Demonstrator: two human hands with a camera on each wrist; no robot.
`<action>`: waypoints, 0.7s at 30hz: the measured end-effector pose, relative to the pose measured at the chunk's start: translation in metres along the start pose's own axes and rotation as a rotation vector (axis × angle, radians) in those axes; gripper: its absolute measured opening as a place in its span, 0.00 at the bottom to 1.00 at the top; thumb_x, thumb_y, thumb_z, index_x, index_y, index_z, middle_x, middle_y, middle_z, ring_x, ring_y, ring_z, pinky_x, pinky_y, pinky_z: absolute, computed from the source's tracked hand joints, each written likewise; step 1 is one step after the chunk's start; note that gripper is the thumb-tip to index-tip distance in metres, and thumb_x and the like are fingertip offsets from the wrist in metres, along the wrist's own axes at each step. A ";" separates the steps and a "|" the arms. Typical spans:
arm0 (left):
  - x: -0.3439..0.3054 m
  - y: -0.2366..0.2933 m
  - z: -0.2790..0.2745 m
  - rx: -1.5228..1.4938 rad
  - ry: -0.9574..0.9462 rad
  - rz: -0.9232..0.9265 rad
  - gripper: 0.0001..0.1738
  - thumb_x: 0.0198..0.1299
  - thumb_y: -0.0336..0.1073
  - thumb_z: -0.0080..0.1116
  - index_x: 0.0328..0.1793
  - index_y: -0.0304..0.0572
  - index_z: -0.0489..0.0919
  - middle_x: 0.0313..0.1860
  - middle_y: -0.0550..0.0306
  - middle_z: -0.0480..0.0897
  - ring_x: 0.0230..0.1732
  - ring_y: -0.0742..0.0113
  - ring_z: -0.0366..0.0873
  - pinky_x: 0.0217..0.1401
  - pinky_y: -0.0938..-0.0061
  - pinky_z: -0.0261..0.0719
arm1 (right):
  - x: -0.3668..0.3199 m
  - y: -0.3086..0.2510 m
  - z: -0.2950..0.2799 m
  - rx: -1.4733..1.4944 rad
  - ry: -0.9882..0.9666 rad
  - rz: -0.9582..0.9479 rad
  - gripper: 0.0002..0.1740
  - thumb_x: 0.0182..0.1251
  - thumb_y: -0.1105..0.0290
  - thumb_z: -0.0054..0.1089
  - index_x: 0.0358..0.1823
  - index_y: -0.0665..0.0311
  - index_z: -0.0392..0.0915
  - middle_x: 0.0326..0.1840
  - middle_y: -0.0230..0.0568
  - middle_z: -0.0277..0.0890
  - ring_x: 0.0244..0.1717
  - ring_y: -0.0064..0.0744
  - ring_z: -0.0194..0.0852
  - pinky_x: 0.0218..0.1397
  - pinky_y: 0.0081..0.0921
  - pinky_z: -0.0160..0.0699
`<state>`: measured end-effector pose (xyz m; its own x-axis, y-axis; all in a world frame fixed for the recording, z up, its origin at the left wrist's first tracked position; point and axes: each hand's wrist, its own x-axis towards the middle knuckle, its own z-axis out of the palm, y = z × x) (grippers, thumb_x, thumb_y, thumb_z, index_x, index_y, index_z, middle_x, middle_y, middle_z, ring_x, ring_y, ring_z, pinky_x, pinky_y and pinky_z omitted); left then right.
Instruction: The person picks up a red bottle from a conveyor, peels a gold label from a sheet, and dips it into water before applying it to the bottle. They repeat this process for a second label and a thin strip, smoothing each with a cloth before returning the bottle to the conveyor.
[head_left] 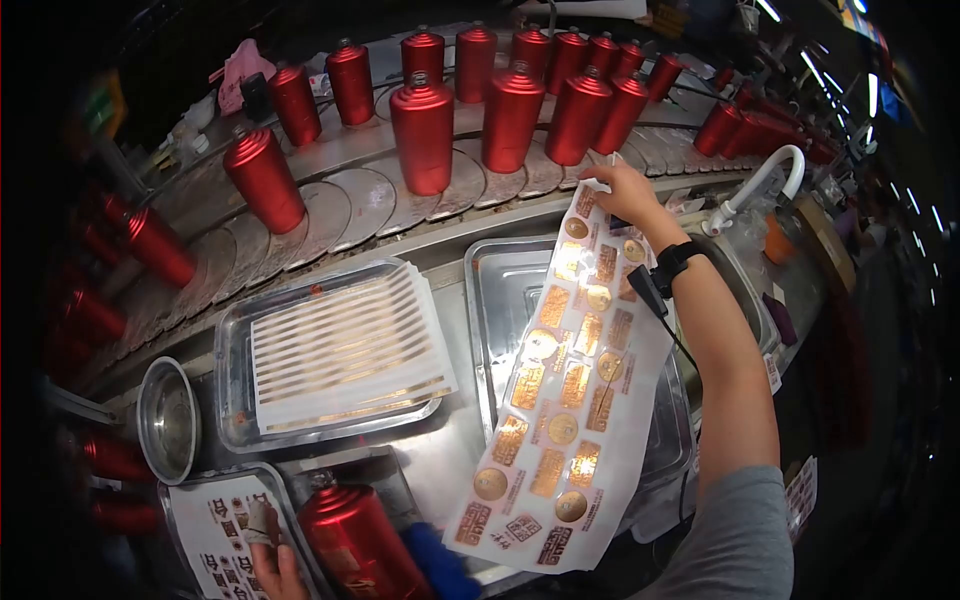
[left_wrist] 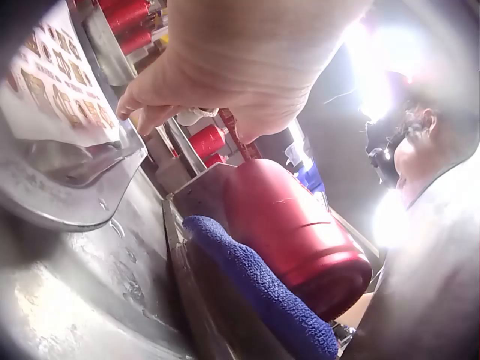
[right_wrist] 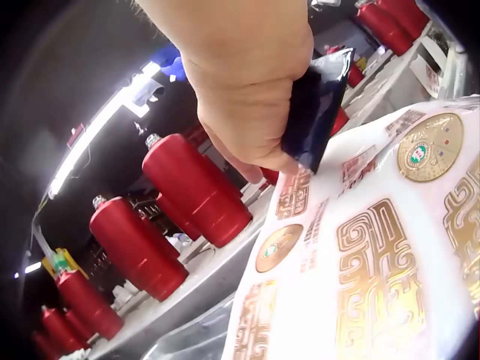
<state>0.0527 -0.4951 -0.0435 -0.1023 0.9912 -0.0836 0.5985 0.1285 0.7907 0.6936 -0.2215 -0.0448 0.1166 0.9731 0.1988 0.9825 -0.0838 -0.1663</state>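
My right hand [head_left: 625,192] pinches the far end of a long white sheet of gold and brown decals [head_left: 562,428]. The sheet slopes down toward me over a metal tray [head_left: 478,300]. In the right wrist view the fingertips are at the sheet's edge, beside a dark shiny flap [right_wrist: 319,105]. My left hand [head_left: 278,572], with a whitish wrap on one finger, is over a smaller tray holding a sheet of brown and gold prints [head_left: 215,515]. Its fingers reach out loosely in the left wrist view. Beside it a red bottle [head_left: 360,545] leans near a blue cloth [head_left: 440,565].
Several red bottles [head_left: 422,140] stand on a conveyor of overlapping metal plates [head_left: 350,215] behind the trays. Another tray [head_left: 228,400] holds gold-striped sheets [head_left: 345,350]. A steel bowl [head_left: 168,425] is at the left, a white faucet [head_left: 790,165] over a sink at the right.
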 end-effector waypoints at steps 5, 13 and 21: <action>0.000 0.010 0.000 0.052 -0.067 -0.199 0.27 0.73 0.36 0.49 0.73 0.25 0.68 0.71 0.40 0.73 0.73 0.50 0.67 0.75 0.65 0.61 | 0.007 0.002 0.010 -0.319 -0.008 -0.135 0.21 0.56 0.73 0.63 0.52 0.45 0.83 0.54 0.46 0.74 0.48 0.50 0.83 0.49 0.44 0.80; 0.000 0.020 0.005 -0.020 -0.049 -0.175 0.27 0.73 0.35 0.49 0.74 0.25 0.67 0.71 0.40 0.73 0.71 0.51 0.69 0.74 0.66 0.63 | 0.011 0.013 0.012 -0.338 0.096 -0.303 0.08 0.58 0.69 0.64 0.39 0.57 0.78 0.45 0.44 0.76 0.40 0.50 0.83 0.40 0.47 0.80; 0.001 0.019 0.008 -0.083 -0.046 -0.173 0.27 0.73 0.34 0.49 0.74 0.26 0.67 0.72 0.41 0.72 0.72 0.52 0.67 0.75 0.66 0.62 | 0.009 0.017 0.014 -0.424 0.147 -0.408 0.06 0.61 0.67 0.61 0.37 0.59 0.77 0.39 0.43 0.77 0.34 0.50 0.83 0.36 0.44 0.81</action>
<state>0.0703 -0.4918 -0.0336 -0.1605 0.9552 -0.2486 0.5072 0.2958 0.8094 0.7088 -0.2116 -0.0593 -0.2923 0.9075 0.3016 0.9210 0.1822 0.3442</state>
